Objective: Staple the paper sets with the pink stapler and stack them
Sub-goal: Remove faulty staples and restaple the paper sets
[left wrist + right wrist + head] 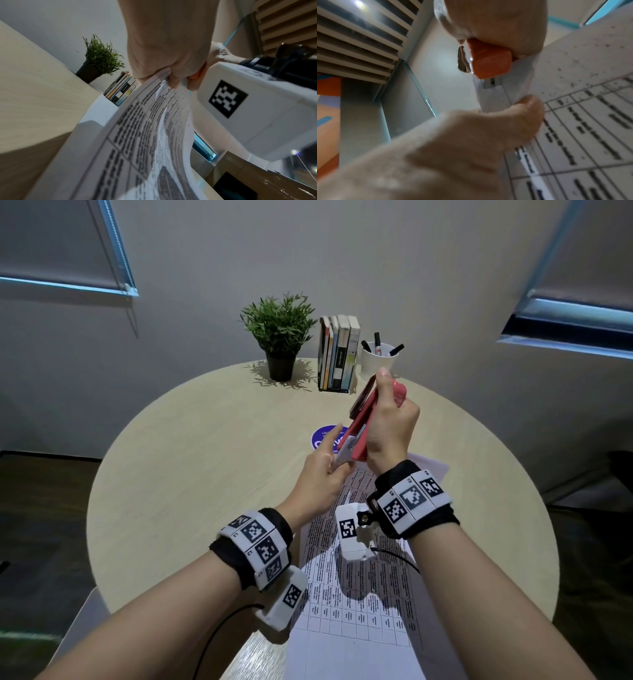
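Round pale counter (191, 440) against grey wall, right hand (390, 426) clenched around pink stapler (359, 419) lifted above it, left hand (322, 474) just beside pinching paper set (359, 577) corner inside stapler's mouth.

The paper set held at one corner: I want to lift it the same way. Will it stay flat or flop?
Probably flop: the paper set already bows from the left hand down to the table. Likely light, since a corner pinch holds it.

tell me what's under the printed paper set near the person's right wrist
Beneath the printed paper set, held up at its corner by the left hand, another white sheet pokes out on the round beige wooden table. How many sheets lie there is hidden.
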Available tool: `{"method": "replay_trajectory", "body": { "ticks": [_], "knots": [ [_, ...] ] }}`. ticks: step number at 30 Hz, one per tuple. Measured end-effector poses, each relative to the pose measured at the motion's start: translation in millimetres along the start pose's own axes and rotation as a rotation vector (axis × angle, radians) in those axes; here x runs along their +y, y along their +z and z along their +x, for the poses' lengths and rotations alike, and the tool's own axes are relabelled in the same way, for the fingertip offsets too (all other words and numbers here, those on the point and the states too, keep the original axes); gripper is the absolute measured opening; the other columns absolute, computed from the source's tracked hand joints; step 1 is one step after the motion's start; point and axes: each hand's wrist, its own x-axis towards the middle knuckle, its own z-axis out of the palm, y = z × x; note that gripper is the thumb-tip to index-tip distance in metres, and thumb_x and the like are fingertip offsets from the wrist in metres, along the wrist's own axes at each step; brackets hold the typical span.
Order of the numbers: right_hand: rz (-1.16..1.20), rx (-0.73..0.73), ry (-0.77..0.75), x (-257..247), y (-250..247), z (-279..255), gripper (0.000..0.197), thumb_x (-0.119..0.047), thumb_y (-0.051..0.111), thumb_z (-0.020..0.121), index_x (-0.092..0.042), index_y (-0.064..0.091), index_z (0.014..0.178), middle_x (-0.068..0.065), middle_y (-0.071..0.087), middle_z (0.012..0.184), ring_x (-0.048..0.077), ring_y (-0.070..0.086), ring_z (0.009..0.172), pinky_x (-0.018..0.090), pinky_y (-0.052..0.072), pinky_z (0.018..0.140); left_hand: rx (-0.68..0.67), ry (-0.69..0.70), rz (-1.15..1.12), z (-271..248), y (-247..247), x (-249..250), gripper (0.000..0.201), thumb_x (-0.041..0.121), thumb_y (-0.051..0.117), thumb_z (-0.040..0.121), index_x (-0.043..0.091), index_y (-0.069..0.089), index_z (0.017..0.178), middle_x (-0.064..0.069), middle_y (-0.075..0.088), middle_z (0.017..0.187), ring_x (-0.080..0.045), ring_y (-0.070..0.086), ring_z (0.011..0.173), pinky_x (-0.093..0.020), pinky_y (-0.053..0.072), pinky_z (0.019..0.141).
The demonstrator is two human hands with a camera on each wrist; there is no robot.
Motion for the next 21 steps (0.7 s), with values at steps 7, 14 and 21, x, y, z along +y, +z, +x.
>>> {"method": "replay_trajectory", "body": {
  "ticks": [7,14,21],
  "knots": [
    [-0.073,0.107,-0.091,7,7,5,0.047,-0.036,0.06,0.093,-0.02,0.052,0.05,0.004,0.056,0.05,0.024,0.055,0.051,0.042,0.052,0.056,-0.01,0.041,-0.017,-5,3,9,0.066,-0.001,0.053,0.093,0.018,0.026,0.15,-0.001,0.067,0.11,-0.015,0.063,0.087,-0.033,0.052,0.082],
    [-0.026,0.09,-0.022,7,1,12,0.044,-0.035,0.06,0.094,-0.016,0.056,0.054,0.001,0.058,0.046,0.019,0.058,0.044,0.032,0.05,0.05,-0.272,-0.226,0.136,-20,-19,3,0.061,0.004,0.069,0.081,0.016,0.043,0.135,-0.011,0.07,0.108,-0.027,0.07,0.094,-0.048,0.057,0.082],
    [0.118,0.188,0.022,-27,-17,25,0.031,-0.035,0.061,0.095,-0.015,0.055,0.072,0.0,0.061,0.065,0.018,0.063,0.058,0.032,0.058,0.063,-0.339,-0.481,0.053,-27,-58,2,0.03,-0.011,0.055,0.088,0.001,0.063,0.114,-0.017,0.069,0.114,-0.034,0.066,0.105,-0.053,0.051,0.094]
  ]
}}
